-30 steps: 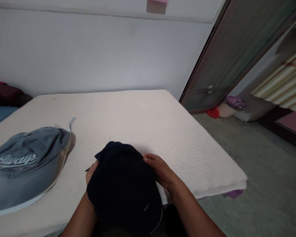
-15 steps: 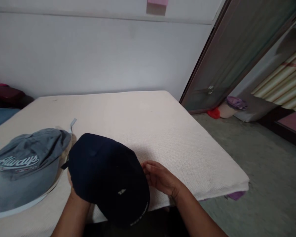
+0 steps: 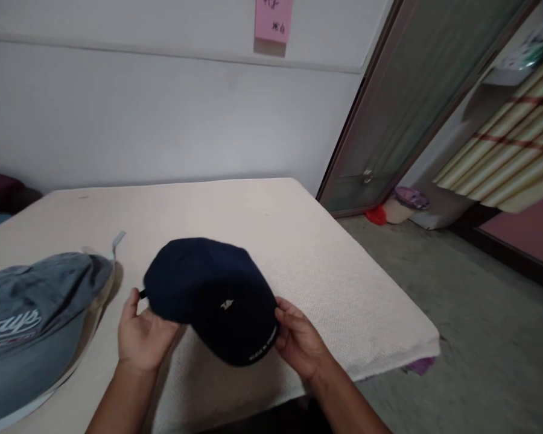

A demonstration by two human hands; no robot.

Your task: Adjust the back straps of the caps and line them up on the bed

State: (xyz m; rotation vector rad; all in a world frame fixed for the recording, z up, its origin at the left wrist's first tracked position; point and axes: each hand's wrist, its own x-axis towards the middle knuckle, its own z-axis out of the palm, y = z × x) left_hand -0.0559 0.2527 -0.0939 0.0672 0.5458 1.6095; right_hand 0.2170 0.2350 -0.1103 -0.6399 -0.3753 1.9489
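A dark navy baseball cap (image 3: 203, 271) is held just over the bed's front part, its black brim pointing toward me and to the right. A small light emblem sits near the brim, and light lettering runs along the brim's edge. My right hand (image 3: 301, 337) pinches that edge between thumb and fingers. Under the cap's back left side lies my left hand (image 3: 147, 331), palm up and thumb apart; its other fingers are partly hidden beneath the cap. Left of it rests a grey baseball cap (image 3: 36, 319) with white script, cut off by the frame.
A cream quilted cover (image 3: 308, 259) lies over the bed, which meets a white wall (image 3: 172, 120) bearing a pink note (image 3: 273, 21). Right of the bed are a glass-panelled door (image 3: 371, 120), grey floor (image 3: 411, 265), a lined bin (image 3: 402, 208) and a striped curtain (image 3: 516, 144).
The navy cap has tilted and lifted away from me, showing more of its brim. My right hand has closed on the brim; my left palm has come into sight. The view has shifted right and up.
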